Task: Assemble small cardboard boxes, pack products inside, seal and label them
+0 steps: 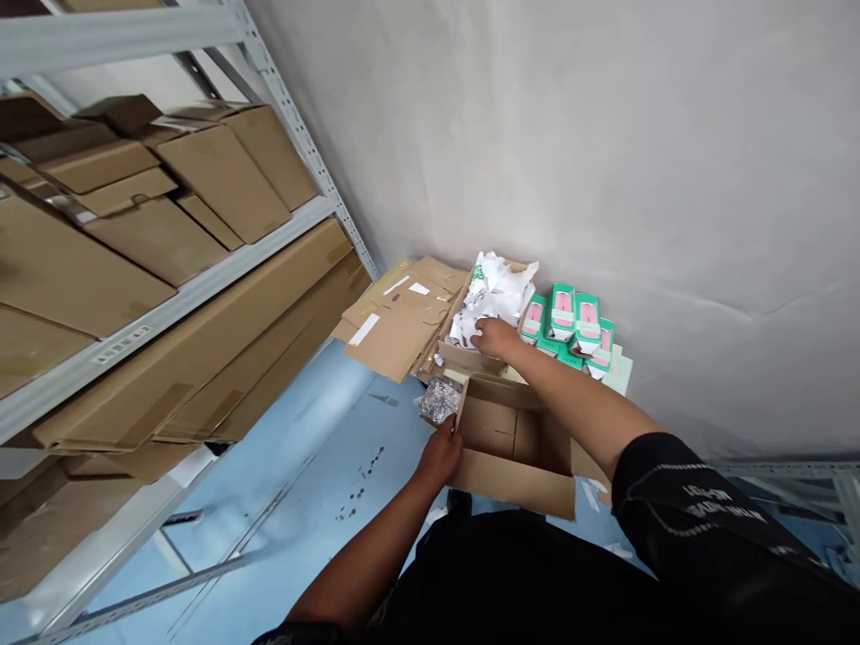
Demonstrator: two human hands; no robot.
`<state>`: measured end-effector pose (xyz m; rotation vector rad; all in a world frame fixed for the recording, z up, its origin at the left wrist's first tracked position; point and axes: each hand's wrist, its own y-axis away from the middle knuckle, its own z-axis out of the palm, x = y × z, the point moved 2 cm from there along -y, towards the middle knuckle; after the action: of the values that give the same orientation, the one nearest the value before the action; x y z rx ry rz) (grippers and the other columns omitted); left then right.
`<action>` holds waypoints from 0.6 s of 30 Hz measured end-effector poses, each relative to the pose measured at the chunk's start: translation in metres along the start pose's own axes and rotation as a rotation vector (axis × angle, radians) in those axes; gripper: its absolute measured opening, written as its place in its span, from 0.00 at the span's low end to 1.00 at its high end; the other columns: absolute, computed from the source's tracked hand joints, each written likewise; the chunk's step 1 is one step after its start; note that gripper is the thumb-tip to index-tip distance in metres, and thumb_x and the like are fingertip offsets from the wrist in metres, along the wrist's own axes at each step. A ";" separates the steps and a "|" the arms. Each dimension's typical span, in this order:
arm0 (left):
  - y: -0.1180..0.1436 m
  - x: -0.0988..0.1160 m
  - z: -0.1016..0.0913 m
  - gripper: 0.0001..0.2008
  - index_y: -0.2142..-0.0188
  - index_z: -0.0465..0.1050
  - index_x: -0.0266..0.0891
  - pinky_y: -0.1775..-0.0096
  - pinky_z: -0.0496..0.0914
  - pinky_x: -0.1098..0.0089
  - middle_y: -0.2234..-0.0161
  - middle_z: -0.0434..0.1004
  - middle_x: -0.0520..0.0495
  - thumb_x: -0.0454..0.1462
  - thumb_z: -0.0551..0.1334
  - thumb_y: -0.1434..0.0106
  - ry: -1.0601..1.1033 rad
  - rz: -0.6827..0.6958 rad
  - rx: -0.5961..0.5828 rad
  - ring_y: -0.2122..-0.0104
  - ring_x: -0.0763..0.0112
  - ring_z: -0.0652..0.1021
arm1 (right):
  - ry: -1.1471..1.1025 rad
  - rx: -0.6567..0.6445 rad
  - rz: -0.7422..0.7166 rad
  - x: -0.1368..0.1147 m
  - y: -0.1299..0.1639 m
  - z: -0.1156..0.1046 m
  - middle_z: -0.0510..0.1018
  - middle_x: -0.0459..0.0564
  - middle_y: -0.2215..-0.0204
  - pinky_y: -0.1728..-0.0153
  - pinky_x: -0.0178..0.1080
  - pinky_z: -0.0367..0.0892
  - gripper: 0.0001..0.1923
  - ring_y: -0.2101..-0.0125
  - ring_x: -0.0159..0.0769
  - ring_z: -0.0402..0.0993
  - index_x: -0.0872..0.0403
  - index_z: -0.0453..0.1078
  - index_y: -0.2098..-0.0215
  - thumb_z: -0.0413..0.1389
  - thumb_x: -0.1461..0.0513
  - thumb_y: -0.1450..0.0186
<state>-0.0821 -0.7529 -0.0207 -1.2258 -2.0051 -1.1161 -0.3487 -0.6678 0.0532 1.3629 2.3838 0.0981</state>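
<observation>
Cardboard made up the open box [514,448] on the blue floor [322,448], and the left hand [440,455] gripped its near-left wall, fingers curled over the edge. Just beyond that corner lay a crinkled silvery packet [439,399]. The right hand [495,338] reached past the box into a second carton of crumpled white paper [494,291], fingers bent among the scraps. Green-and-pink cartons [571,322] stood right of that paper, against the wall [605,134].

Plain brown cardboard boxes [221,179] fill a pale grey metal shelf [167,309], and the open box [514,448] on the light blue floor [315,448] is brown too. Crumpled paper [494,291] is white; small cartons [571,322] are green with pink panels. The sleeve [699,520] is black with white lettering.
</observation>
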 end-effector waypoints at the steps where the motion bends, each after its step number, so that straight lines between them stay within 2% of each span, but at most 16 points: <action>1: 0.000 -0.002 -0.005 0.27 0.35 0.66 0.36 0.44 0.68 0.62 0.42 0.78 0.38 0.35 0.52 0.32 0.009 0.005 -0.011 0.44 0.57 0.77 | -0.009 -0.041 0.054 -0.007 -0.016 0.007 0.78 0.59 0.45 0.53 0.40 0.68 0.22 0.46 0.48 0.75 0.53 0.73 0.44 0.55 0.52 0.32; 5: -0.001 -0.008 -0.025 0.28 0.34 0.65 0.36 0.42 0.67 0.63 0.40 0.76 0.38 0.34 0.52 0.33 0.013 -0.014 -0.028 0.42 0.57 0.76 | 0.014 -0.133 0.158 -0.023 -0.062 0.031 0.75 0.66 0.43 0.53 0.41 0.70 0.32 0.46 0.50 0.76 0.59 0.68 0.39 0.58 0.48 0.35; 9: -0.003 -0.016 -0.039 0.28 0.35 0.66 0.37 0.44 0.68 0.63 0.42 0.77 0.38 0.34 0.52 0.34 0.017 -0.016 -0.042 0.45 0.56 0.77 | 0.055 -0.184 0.202 -0.022 -0.081 0.052 0.73 0.70 0.42 0.53 0.42 0.71 0.39 0.47 0.52 0.77 0.61 0.68 0.38 0.65 0.48 0.41; 11: -0.004 -0.020 -0.043 0.28 0.35 0.67 0.38 0.45 0.68 0.63 0.43 0.78 0.39 0.34 0.52 0.34 0.035 -0.017 -0.046 0.46 0.56 0.78 | 0.067 -0.179 0.199 -0.023 -0.084 0.061 0.75 0.69 0.43 0.53 0.42 0.72 0.35 0.47 0.52 0.77 0.59 0.71 0.40 0.65 0.49 0.40; 14: -0.004 -0.027 -0.046 0.29 0.34 0.66 0.37 0.43 0.67 0.64 0.41 0.77 0.39 0.34 0.53 0.34 0.042 -0.033 -0.035 0.44 0.56 0.77 | 0.077 -0.145 0.181 -0.026 -0.085 0.069 0.78 0.67 0.46 0.52 0.41 0.71 0.24 0.47 0.50 0.77 0.58 0.75 0.45 0.61 0.53 0.35; 18: -0.006 -0.032 -0.045 0.29 0.33 0.65 0.38 0.43 0.67 0.64 0.40 0.76 0.39 0.34 0.53 0.34 0.042 -0.051 -0.032 0.43 0.57 0.77 | 0.090 -0.079 0.171 -0.023 -0.086 0.063 0.80 0.68 0.48 0.51 0.39 0.70 0.18 0.48 0.50 0.78 0.60 0.78 0.49 0.59 0.61 0.35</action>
<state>-0.0717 -0.8076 -0.0245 -1.1630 -2.0043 -1.1932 -0.3857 -0.7404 -0.0199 1.5520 2.3042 0.3029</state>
